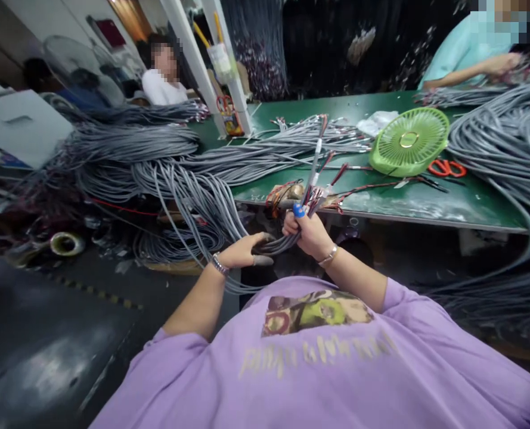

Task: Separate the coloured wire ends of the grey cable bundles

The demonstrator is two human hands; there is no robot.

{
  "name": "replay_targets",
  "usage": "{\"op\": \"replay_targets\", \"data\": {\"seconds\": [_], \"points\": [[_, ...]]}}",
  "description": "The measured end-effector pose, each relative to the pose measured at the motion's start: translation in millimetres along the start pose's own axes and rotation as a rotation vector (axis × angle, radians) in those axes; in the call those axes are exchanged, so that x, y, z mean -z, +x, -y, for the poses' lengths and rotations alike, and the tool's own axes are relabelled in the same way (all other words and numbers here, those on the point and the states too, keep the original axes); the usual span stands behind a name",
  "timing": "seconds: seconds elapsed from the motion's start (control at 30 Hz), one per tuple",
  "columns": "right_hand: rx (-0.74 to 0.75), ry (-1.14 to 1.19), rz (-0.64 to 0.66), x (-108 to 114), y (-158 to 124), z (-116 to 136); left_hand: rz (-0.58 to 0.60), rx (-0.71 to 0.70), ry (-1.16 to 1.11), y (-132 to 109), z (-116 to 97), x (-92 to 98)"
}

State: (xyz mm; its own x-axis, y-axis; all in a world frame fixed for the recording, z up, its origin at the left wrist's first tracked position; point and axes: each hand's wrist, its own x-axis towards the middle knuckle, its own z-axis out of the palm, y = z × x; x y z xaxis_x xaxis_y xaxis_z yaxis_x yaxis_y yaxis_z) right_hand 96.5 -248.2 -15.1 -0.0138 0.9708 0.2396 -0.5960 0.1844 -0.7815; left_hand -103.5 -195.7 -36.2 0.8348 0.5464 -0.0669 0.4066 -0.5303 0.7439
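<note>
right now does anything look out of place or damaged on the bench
Nothing looks plainly damaged. A large pile of grey cable at the right trails a loop past the front edge of the long green bench, which looks untidy. Crumpled white plastic beside the round green plastic fan seems stray.

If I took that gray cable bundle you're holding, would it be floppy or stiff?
The gray cable bundle would probably flop, since its strands droop toward the left hand. It may be springy, as it bends in smooth curves. So many strands together could feel heavy.
</note>
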Motion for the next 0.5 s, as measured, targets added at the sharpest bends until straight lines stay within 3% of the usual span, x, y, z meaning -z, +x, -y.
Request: {"op": "replay_targets", "data": {"seconds": [0.1, 0.2, 0.37, 0.43, 0.5], "points": [[-0.023, -0.124, 0.19, 2, -11, -9, -0.032, -0.161, -0.352, 22, -15, -9.4], [-0.021, -0.311, 0.224, 9, -23, -15, -0.07, -0.22, -0.485, 42, -18, -30.8], [0.028, -0.531, 0.172, 27, -38, -10, -0.206, -0.137, -0.571, 44, -10, -68.4], [0.075, -0.541, 0.178, 35, -37, -2, -0.293, -0.115, -0.571, 37, -5, -77.4], [0.152, -0.588, 0.164, 41, -32, 9, -0.29, -0.057, -0.529, 29, 1, -81.7]]}}
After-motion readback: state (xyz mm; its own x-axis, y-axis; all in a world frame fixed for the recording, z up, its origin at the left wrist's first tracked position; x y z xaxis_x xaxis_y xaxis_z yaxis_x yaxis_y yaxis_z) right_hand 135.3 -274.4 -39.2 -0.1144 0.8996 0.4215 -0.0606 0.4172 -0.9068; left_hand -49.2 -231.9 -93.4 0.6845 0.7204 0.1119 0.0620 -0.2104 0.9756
